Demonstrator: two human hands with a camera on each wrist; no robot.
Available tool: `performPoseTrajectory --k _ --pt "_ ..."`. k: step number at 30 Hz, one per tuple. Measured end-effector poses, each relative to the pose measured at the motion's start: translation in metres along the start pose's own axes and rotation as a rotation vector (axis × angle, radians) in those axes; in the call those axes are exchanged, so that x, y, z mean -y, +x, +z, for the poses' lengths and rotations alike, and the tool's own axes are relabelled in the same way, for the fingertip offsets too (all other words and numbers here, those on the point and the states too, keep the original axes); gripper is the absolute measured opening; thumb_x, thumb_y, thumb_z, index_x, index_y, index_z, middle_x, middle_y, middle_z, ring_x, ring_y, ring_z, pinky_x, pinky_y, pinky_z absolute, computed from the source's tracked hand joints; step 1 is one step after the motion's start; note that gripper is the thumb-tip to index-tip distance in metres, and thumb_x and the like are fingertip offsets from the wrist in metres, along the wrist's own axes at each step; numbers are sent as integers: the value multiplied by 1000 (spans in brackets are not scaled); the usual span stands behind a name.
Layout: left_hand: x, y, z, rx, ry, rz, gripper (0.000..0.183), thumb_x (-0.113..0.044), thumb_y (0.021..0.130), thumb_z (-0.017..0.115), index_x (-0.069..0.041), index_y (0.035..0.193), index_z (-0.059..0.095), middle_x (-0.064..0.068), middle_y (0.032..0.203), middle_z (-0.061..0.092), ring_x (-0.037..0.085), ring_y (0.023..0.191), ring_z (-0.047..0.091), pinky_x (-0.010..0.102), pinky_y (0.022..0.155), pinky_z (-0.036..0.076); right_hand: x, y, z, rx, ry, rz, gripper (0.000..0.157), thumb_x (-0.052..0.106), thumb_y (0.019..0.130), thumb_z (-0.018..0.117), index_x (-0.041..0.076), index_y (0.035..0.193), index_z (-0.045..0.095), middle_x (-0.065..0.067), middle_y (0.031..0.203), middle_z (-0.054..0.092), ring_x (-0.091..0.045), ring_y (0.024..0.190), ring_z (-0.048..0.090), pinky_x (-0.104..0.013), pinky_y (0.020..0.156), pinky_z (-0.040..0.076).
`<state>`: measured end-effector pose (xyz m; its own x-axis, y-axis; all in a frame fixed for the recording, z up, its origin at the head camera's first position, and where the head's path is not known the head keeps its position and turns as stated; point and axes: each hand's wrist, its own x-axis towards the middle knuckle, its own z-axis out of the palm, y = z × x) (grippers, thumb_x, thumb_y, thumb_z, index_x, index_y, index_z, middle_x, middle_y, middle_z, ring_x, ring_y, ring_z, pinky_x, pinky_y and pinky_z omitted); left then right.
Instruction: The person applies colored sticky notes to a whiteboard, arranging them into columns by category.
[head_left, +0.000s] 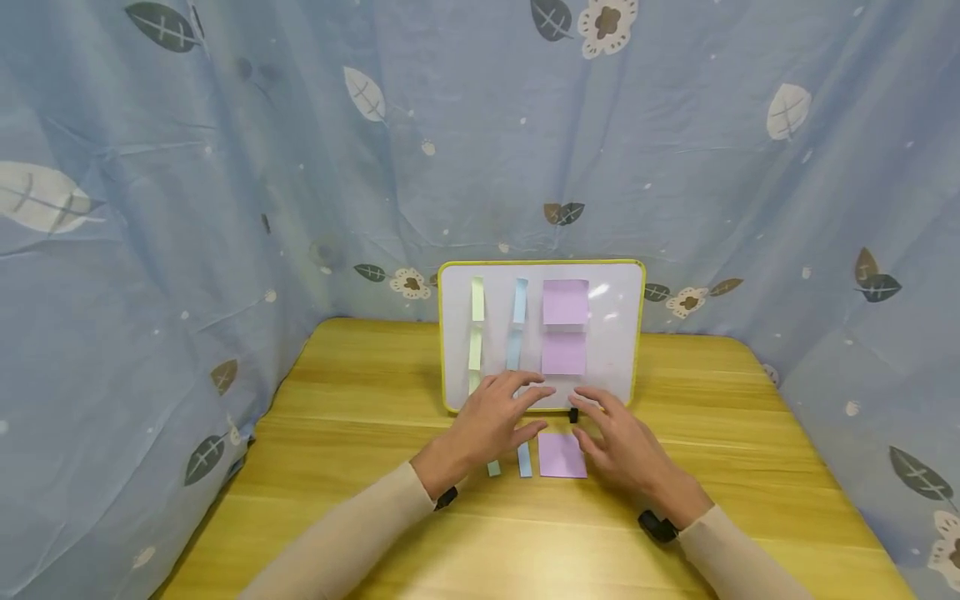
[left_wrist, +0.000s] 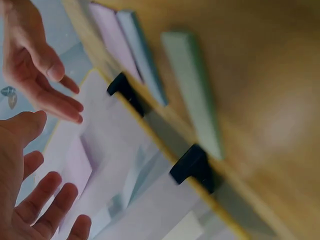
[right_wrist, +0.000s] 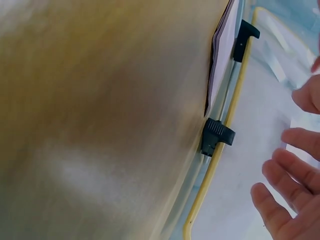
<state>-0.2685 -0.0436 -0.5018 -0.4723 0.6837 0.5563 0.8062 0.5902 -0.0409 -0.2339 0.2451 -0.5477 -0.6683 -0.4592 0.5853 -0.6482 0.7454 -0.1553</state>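
Note:
A whiteboard (head_left: pixel 615 333) with a yellow frame stands upright on the table. Stuck on it are pale green strips (head_left: pixel 477 298), blue strips (head_left: pixel 520 300) and purple square notes (head_left: pixel 566 302). My left hand (head_left: pixel 487 421) hovers before the board's lower part, its fingers loosely bent and empty, covering the lower strips in the head view. Facing it, my right hand (head_left: pixel 626 442) is close to the board's lower edge, fingers spread and holding nothing. Between and below the hands lie a purple sticky-note pad (head_left: pixel 562 457), a blue strip pad (head_left: pixel 524 460) and a green strip pad (left_wrist: pixel 192 90).
Black feet (left_wrist: pixel 192 167) clip onto the board's bottom edge. The wooden table (head_left: pixel 360 367) runs out to both sides of the board. A blue patterned curtain (head_left: pixel 480 167) hangs behind and along the sides. Each wrist wears a black band (head_left: pixel 657 527).

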Motion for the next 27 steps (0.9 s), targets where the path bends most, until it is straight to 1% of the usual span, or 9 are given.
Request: performPoseTrajectory --k 2,6,8,12,15,17,19,23,27 --pt "-2 -5 3 28 -12 1 52 -42 106 90 -23 151 75 3 151 75 24 134 77 47 105 67 1 -1 -1 19 3 3 56 14 99 92 1 151 74 -20 155 71 -39 129 79 -52 88 72" --pt "-5 -13 8 111 -46 -25 47 -41 106 89 -25 149 78 -1 147 77 21 129 78 45 105 66 4 -2 -3 76 15 9 55 17 102 91 3 153 74 -19 156 71 -36 126 80 -50 89 72" --pt "-7 -18 9 168 -58 -37 44 -41 108 88 -25 148 79 -3 146 77 20 128 77 44 107 66 7 -2 -3 111 25 9 55 18 103 90 4 153 74 -18 156 71 -35 127 80 -50 91 72" --pt "-8 -26 12 309 -68 -43 41 -45 111 82 -27 148 79 -5 147 76 18 132 74 43 112 64 11 -2 -4 181 52 8 52 21 105 89 5 152 75 -15 154 71 -30 126 78 -49 95 70" --pt "-9 -31 14 385 -74 -33 40 -46 113 78 -29 149 79 -5 148 75 18 135 73 43 115 62 14 -2 -4 231 62 9 51 24 105 89 6 152 75 -14 154 72 -28 126 77 -50 98 69" --pt "-10 -33 14 409 -85 -23 40 -46 113 78 -28 149 79 -4 149 75 20 136 73 43 115 62 15 -2 -3 268 69 19 52 26 106 89 7 152 75 -14 154 72 -29 128 77 -52 100 69" --pt "-11 -34 13 423 -95 -16 40 -46 113 78 -28 149 79 -3 150 75 20 138 73 44 115 62 16 -2 -3 304 79 29 53 28 106 89 7 153 75 -14 155 72 -32 134 76 -54 106 68" --pt "-11 -35 14 459 -109 -17 38 -46 114 78 -29 148 79 -4 153 73 20 142 71 45 114 62 17 -1 -2 369 101 35 51 31 107 88 7 151 76 -13 157 72 -34 139 74 -57 113 65" --pt "-12 -36 15 510 -100 -20 40 -49 115 75 -31 150 77 -5 156 71 19 146 68 46 115 61 18 1 0 395 99 12 49 35 107 88 6 146 79 -14 155 73 -36 139 74 -58 113 65"
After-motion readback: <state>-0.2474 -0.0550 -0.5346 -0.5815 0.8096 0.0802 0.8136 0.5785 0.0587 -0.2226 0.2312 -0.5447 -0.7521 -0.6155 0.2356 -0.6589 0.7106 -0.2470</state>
